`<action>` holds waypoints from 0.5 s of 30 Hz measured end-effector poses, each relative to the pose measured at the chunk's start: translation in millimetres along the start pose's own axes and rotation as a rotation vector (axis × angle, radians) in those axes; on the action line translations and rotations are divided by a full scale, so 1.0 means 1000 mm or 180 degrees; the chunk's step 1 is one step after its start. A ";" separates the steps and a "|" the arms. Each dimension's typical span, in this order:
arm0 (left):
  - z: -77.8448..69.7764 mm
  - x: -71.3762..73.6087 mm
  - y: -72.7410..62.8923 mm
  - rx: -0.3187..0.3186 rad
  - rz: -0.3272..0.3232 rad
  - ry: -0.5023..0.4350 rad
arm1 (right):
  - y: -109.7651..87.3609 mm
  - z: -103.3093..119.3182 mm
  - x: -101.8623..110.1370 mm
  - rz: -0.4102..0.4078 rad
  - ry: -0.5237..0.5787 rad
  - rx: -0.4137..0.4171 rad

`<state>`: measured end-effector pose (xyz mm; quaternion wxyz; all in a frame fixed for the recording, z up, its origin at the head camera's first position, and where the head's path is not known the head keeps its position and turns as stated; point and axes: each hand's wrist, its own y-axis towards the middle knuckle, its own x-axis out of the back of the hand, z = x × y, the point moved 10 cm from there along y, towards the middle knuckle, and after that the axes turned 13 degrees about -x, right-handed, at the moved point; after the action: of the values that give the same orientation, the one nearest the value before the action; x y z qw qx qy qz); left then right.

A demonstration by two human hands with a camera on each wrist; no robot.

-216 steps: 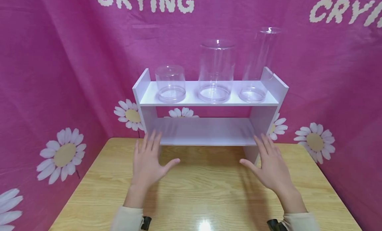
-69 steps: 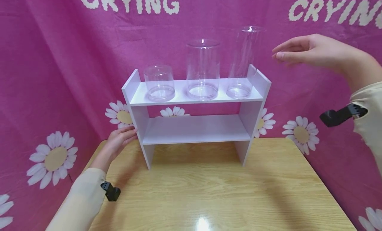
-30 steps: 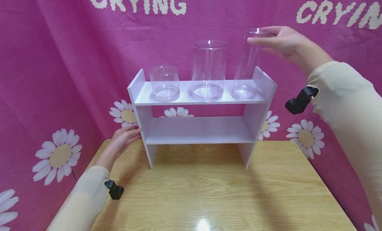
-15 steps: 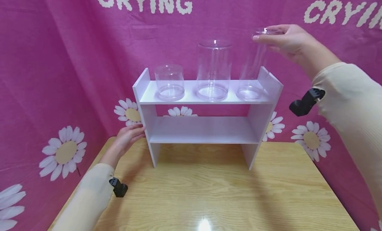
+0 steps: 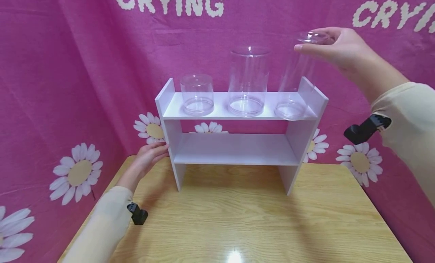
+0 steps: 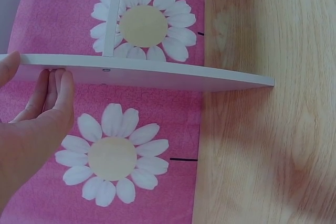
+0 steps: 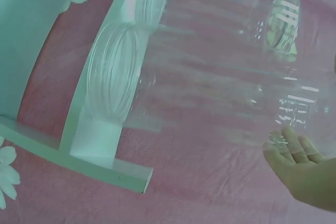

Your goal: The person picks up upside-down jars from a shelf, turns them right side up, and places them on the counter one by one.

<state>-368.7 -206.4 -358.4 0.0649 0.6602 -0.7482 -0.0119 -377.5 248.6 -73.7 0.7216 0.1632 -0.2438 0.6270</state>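
Note:
A small white two-tier shelf [image 5: 234, 149] stands on the wooden table. On its top board are three clear cylindrical containers: a short one [image 5: 198, 93], a wide medium one [image 5: 249, 81] and a tall narrow one [image 5: 295, 78]. My right hand [image 5: 346, 51] grips the tall container near its top rim, thumb in front and fingers behind. The base of that container [image 7: 113, 72] overlaps the board's front edge in the head view. My left hand [image 5: 147, 159] touches the outer face of the shelf's left side panel [image 6: 157, 74] with fairly straight fingers [image 6: 63, 90].
The wooden table [image 5: 231, 217] runs out in front of the shelf. A pink curtain [image 5: 112, 66] with daisies and white lettering hangs behind and at both sides. Black wrist cameras [image 5: 367, 129] sit at both sleeves.
My right hand rose from beside the shelf and took hold of the tall container. Its base has since moved forward toward the board's front edge. My left hand stays at the left panel.

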 end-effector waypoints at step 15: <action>0.001 0.000 0.002 -0.0029 -0.0010 -0.0033 | -0.049 -0.007 -0.007 0.0017 -0.0293 0.0378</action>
<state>-370.3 -206.0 -358.8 0.0641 0.6610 -0.7474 -0.0189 -328.6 238.8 -79.6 0.6970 0.2338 -0.2396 0.6341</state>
